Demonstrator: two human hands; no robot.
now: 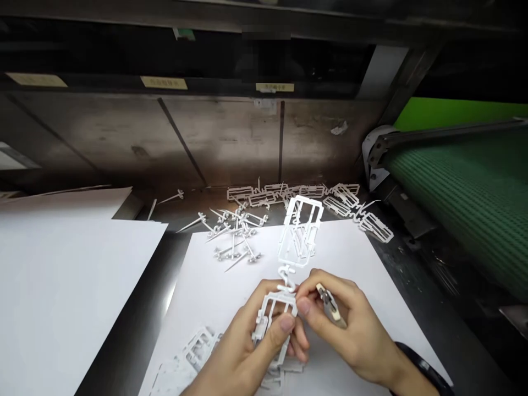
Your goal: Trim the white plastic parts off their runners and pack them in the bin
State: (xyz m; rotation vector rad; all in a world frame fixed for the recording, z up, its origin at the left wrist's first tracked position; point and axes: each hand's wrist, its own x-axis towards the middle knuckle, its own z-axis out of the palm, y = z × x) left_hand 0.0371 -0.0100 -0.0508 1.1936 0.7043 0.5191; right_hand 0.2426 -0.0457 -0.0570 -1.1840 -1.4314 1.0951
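Observation:
My left hand (264,335) is closed round a white plastic frame (275,306), its thumb pressed across the bars. An S-shaped runner (286,278) joins this piece to a second white frame (305,201), which stands out above my fingers. My right hand (350,324) is closed, with thumb and forefinger pinched at the right edge of the held part. Tucked in its palm is a small hand tool (330,303) with a pale handle and a metal section; its exact kind is unclear. Below my left hand lie more white frames (198,349), partly hidden by it.
A white sheet (363,275) covers the metal bench. Thin pointed sprue scraps (235,236) lie at its back left, joined frames (338,201) along the back. Paper (82,275) is stacked at left. A green conveyor belt (462,176) runs along the right.

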